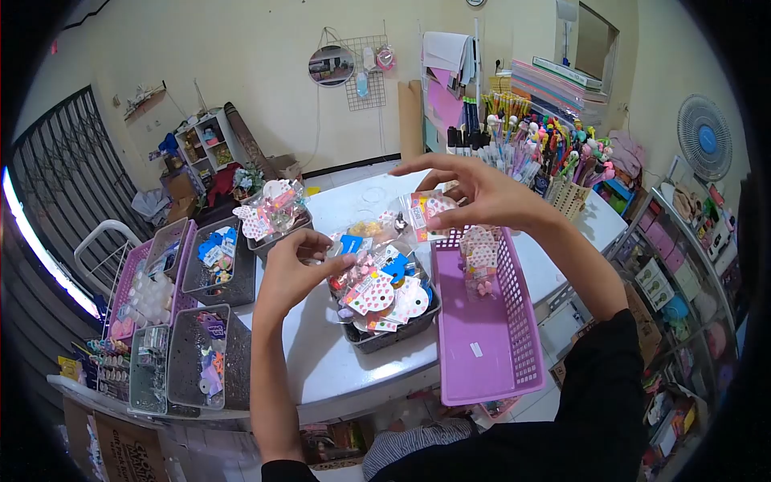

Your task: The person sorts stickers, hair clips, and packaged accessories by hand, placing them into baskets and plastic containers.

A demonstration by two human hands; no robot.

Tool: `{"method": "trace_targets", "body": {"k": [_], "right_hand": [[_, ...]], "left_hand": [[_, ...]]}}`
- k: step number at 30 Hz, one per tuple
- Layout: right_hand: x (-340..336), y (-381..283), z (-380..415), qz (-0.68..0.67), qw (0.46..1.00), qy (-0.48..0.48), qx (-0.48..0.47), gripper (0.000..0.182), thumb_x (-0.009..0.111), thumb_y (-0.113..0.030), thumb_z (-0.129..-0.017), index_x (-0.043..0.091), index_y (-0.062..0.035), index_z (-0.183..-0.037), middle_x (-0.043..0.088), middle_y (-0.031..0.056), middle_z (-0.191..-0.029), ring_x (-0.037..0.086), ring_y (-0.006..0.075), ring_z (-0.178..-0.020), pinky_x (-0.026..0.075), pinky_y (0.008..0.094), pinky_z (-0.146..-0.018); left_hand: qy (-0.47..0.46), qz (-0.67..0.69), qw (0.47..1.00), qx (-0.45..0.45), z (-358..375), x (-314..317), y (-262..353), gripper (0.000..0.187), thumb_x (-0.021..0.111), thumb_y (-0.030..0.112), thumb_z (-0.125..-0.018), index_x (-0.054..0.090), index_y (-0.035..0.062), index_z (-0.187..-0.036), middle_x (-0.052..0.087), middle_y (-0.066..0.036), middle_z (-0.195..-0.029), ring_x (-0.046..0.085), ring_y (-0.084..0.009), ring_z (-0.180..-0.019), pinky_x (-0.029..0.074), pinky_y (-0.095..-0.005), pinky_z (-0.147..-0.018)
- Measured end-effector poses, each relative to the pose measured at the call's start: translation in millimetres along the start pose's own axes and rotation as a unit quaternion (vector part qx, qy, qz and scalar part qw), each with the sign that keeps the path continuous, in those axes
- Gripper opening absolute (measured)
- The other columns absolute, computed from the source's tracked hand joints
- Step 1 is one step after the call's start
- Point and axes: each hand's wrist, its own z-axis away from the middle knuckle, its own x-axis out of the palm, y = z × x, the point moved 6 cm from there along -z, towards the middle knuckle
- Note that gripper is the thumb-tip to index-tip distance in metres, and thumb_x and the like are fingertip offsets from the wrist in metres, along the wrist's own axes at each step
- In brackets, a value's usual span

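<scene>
My right hand [491, 196] holds a small clear packet [424, 214] with a patterned card, pinched low between thumb and fingers, above the far end of a purple basket [482, 384]. Inside that basket, at its far end, lie several similar packets [480, 255]. My left hand [295, 275] is open, its thumb stretched to the right and its fingers curved, at the left side of a dark grey basket [377, 341]. That basket is heaped with packets: heart-patterned cards [376, 294], blue pieces [397, 267] and clear wrapping.
More dark baskets with small goods, among them one with blue pieces [217, 251], stand left on the white table [321, 377]. Behind it, another basket holds patterned packets [273, 210]. Pens and toys [530, 136] crowd the back right. A glass display case [675, 281] stands right.
</scene>
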Motion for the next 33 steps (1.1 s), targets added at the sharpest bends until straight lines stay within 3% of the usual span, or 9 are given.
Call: {"method": "trace_targets", "body": {"k": [3, 10, 15, 19, 24, 26, 27, 30, 33], "right_hand": [[-4, -3, 6, -0.007, 0.998, 0.008, 0.055, 0.062, 0.07, -0.012, -0.064, 0.045, -0.0115, -0.121, 0.055, 0.0108, -0.093, 0.055, 0.0097, -0.071, 0.046, 0.0215, -0.064], [-8, 0, 8, -0.028, 0.998, 0.052, 0.034, 0.061, 0.07, -0.004, -0.064, 0.044, -0.0048, -0.119, 0.061, 0.0091, -0.085, 0.056, 0.0077, -0.072, 0.045, 0.0199, -0.062], [-19, -3, 8, -0.026, 0.994, 0.101, 0.023, 0.044, 0.073, -0.003, -0.063, 0.053, 0.0003, -0.103, 0.064, 0.0061, -0.08, 0.06, 0.0092, -0.071, 0.048, 0.0224, -0.07], [-22, -9, 7, -0.049, 0.992, 0.114, 0.002, 0.031, 0.072, -0.007, -0.066, 0.058, 0.0, -0.092, 0.064, 0.0059, -0.078, 0.059, 0.0075, -0.072, 0.045, 0.0201, -0.066], [-15, -30, -5, -0.059, 0.992, 0.03, -0.103, 0.025, 0.069, -0.006, -0.07, 0.06, 0.0018, -0.091, 0.064, 0.0059, -0.078, 0.059, 0.0093, -0.072, 0.047, 0.0224, -0.068], [-2, -44, -14, -0.044, 0.99, -0.01, -0.134, 0.023, 0.068, -0.006, -0.071, 0.06, 0.0018, -0.092, 0.063, 0.0063, -0.079, 0.059, 0.0095, -0.072, 0.047, 0.0231, -0.068], [8, -51, -18, -0.027, 0.985, -0.05, -0.163, 0.021, 0.066, -0.006, -0.073, 0.06, 0.0018, -0.092, 0.063, 0.0067, -0.08, 0.059, 0.0098, -0.071, 0.048, 0.0239, -0.068], [39, -56, -37, -0.043, 0.979, -0.121, -0.158, 0.023, 0.069, -0.007, -0.07, 0.06, 0.0014, -0.089, 0.062, 0.0069, -0.085, 0.058, 0.0098, -0.075, 0.047, 0.024, -0.066], [60, -57, -50, 0.043, 0.974, -0.099, -0.197, 0.024, 0.071, -0.01, -0.068, 0.062, -0.0043, -0.09, 0.058, 0.0042, -0.083, 0.053, 0.0082, -0.066, 0.045, 0.0219, -0.06]], "left_hand": [[0.029, 0.042, 0.998, 0.023, -1, 1, -4, 0.043, 0.078, 0.017, -0.061, 0.056, -0.0023, -0.093, 0.056, -0.004, -0.075, 0.056, -0.0104, -0.074, 0.045, -0.0224, -0.065], [-0.019, 0.092, 0.996, -0.002, -3, 3, -5, 0.037, 0.076, 0.011, -0.062, 0.057, -0.0008, -0.091, 0.056, -0.001, -0.072, 0.055, -0.0086, -0.068, 0.045, -0.0217, -0.064], [0.007, 0.213, 0.977, 0.033, 1, -12, 2, 0.022, 0.071, 0.005, -0.065, 0.06, 0.0014, -0.084, 0.06, -0.002, -0.074, 0.055, -0.0084, -0.069, 0.045, -0.0214, -0.065], [-0.007, 0.295, 0.952, 0.075, 4, -18, 7, 0.019, 0.065, 0.0, -0.067, 0.059, 0.001, -0.085, 0.059, -0.004, -0.082, 0.055, -0.011, -0.077, 0.044, -0.0236, -0.071], [-0.041, 0.429, 0.886, 0.172, 7, -21, 19, 0.008, 0.049, -0.005, -0.067, 0.053, 0.0021, -0.069, 0.056, -0.011, -0.089, 0.052, -0.0168, -0.087, 0.041, -0.0267, -0.08], [-0.051, 0.503, 0.831, 0.23, 4, -23, 19, 0.01, 0.041, 0.001, -0.067, 0.04, 0.0071, -0.06, 0.054, -0.013, -0.089, 0.047, -0.0209, -0.091, 0.036, -0.03, -0.085], [-0.043, 0.517, 0.826, 0.219, 3, -21, 18, 0.01, 0.041, 0.008, -0.067, 0.035, 0.0095, -0.059, 0.053, -0.014, -0.09, 0.045, -0.0227, -0.093, 0.031, -0.0315, -0.088], [-0.066, 0.534, 0.808, 0.241, 6, -15, 26, 0.01, 0.043, 0.011, -0.066, 0.036, 0.0095, -0.06, 0.051, -0.016, -0.094, 0.045, -0.0225, -0.093, 0.033, -0.0322, -0.086], [-0.068, 0.577, 0.791, 0.191, 9, -8, 24, 0.009, 0.044, 0.01, -0.066, 0.037, 0.0091, -0.061, 0.048, -0.015, -0.099, 0.047, -0.0243, -0.095, 0.037, -0.0338, -0.086]]}}
